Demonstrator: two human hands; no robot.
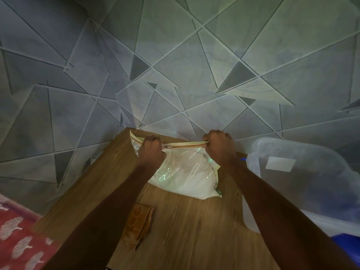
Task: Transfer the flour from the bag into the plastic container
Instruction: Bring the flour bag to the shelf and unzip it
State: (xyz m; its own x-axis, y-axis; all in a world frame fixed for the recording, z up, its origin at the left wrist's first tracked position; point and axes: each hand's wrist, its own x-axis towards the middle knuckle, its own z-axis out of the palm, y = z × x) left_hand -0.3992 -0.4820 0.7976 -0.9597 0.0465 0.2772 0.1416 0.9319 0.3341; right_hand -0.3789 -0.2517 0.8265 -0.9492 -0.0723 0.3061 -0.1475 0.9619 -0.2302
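Plastic flour bag [185, 177], rim in pinch of left hand [151, 151] and right hand [219, 146]; container [321, 191] label [280, 165] illegible

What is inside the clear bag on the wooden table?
Whitish flour fills the lower part of the bag, seen through its clear plastic. The left hand and right hand grip its top edge and cover the parts behind them.

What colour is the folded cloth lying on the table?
The cloth is orange-brown, faintly patterned; head view.
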